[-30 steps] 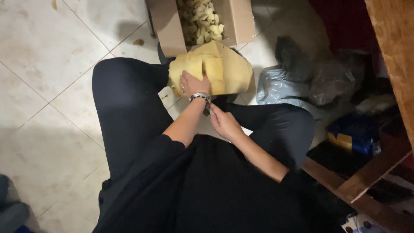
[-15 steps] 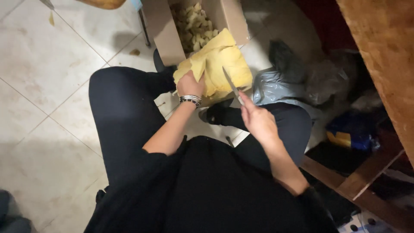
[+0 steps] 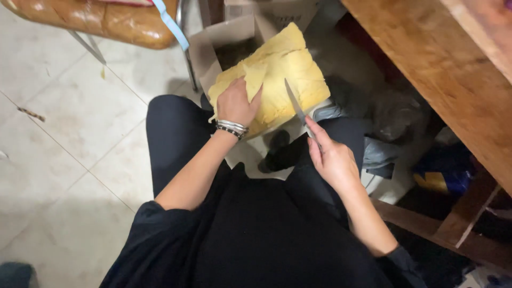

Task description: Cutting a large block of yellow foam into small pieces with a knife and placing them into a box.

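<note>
My left hand [image 3: 234, 102] lies fingers-together on the big yellow foam block [image 3: 277, 80] over my knees; right hand [image 3: 332, 160] wraps the thin steel knife [image 3: 295, 102]. I'd slice away from those fingers.

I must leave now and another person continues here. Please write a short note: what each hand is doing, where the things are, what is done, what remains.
Left hand: pressed flat on the yellow foam block, holding it steady over the open cardboard box.
Right hand: gripping a knife, blade pointing up against the right part of the block.
Things: the block sits between the knees, above the box on the tiled floor; a wooden table is at the right.
Done: the block's top left edge looks torn or cut away.
Left: most of the block is uncut; whether the blade has entered it cannot be seen.
</note>
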